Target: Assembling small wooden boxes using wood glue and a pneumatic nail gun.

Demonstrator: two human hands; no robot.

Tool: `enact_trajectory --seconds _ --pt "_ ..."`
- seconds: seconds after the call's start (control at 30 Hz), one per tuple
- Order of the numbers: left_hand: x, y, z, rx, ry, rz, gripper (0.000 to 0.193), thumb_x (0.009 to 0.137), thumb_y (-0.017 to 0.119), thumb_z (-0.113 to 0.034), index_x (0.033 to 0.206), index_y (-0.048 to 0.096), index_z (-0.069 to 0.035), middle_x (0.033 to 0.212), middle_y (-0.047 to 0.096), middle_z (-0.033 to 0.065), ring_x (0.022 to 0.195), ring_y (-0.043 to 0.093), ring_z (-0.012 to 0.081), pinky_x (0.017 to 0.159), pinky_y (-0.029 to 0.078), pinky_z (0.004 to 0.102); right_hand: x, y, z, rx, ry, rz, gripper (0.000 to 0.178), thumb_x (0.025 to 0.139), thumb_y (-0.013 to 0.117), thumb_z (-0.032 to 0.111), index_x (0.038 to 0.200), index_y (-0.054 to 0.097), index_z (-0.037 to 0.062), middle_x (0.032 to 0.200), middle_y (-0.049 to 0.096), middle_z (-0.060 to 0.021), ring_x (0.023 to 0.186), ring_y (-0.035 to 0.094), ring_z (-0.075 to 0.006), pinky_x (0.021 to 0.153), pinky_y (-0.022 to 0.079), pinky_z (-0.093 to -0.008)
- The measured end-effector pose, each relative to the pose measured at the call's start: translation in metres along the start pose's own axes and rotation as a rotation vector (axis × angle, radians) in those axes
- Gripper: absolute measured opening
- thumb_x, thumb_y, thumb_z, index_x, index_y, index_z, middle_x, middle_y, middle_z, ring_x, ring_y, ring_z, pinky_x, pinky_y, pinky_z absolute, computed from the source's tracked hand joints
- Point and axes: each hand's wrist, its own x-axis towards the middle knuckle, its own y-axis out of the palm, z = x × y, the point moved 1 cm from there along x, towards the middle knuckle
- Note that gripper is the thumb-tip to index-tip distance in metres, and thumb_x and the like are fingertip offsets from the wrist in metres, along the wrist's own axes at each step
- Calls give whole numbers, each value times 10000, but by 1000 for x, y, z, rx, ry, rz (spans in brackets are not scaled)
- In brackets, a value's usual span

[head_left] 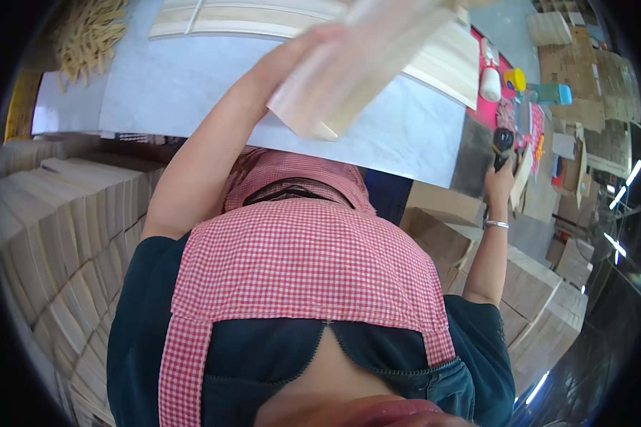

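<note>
Fingers of the left hand [303, 50] seem closed on the edge of a pale panel [356, 75], though blur hides just how they meet it. It slants above the grey-white table [406, 132], its lower corner near the front edge, close to the checked apron [313, 256]. Well apart, the right hand [500, 181] grips a black tool [503, 139] at the table's dark corner; its individual fingertips are too small to make out. With apparently only one hand on the panel, a loose or off-centre hold could let it twist and drop, or knock the pale boards [445, 64] lying behind. A low swing could catch the corner on the table edge or the apron. On the right, a careless sweep of the tool could tip the white bottle [490, 85] or the yellow container [514, 79] close by.
</note>
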Motion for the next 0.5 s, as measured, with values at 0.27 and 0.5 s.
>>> enact_trajectory --seconds 0.27,0.5 --pt "-17 -107 11 407 206 -425 585 929 630 -466 1416 585 -145 1398 588 148 1278 541 294 1041 450 403 -8 35 3 -86 -149 -155 549 913 637 260 1366 532 -33 1123 669 -297 962 662 -472 867 535 -490" --pt "-4 -104 44 302 305 -427 819 783 823 -413 1413 472 -24 1531 320 324 1412 339 475 1155 312 531 -71 -7 223 956 -414 142 301 1015 583 189 1192 682 -33 1007 719 -114 801 700 -178 730 554 -270"
